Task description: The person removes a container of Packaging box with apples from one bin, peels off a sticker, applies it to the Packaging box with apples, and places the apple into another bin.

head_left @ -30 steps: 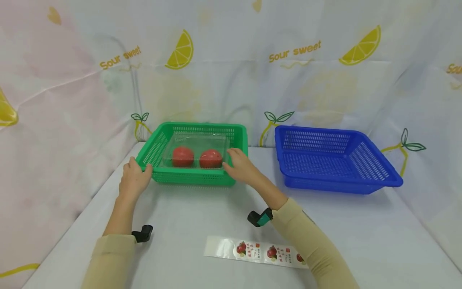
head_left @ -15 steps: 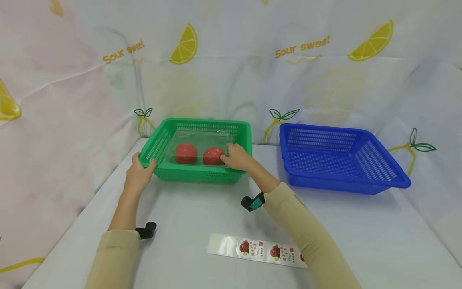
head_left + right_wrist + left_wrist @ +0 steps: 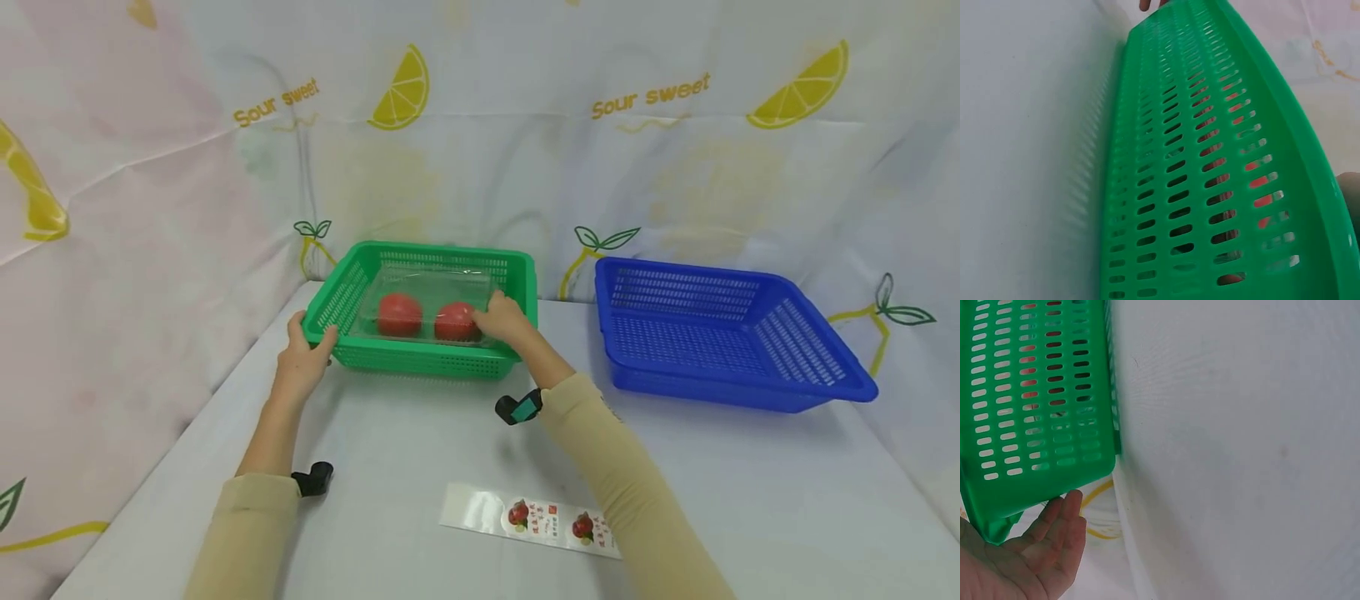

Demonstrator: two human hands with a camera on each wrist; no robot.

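A green plastic basket (image 3: 420,358) stands at the back left of the table. In it lies a clear plastic box (image 3: 431,283) with two red round fruits, one on the left (image 3: 400,317) and one on the right (image 3: 457,323). My left hand (image 3: 302,360) holds the basket's front left corner, thumb at the rim. In the left wrist view, that hand's fingers (image 3: 1063,534) reach round the outside of the corner. Reaching over the basket's front right rim, my right hand (image 3: 508,321) grips the box's right end. Its fingertips are mostly hidden by the basket wall in the right wrist view.
A blue basket (image 3: 738,392) stands to the right. A strip of fruit labels (image 3: 487,510) lies on the white table (image 3: 390,467) near the front, partly under my right forearm. A patterned cloth (image 3: 510,175) hangs close behind the baskets.
My right hand has moved forward over the basket rim and closed in on the box's right end. The left hand stays at the corner. The whole head view has shifted slightly.
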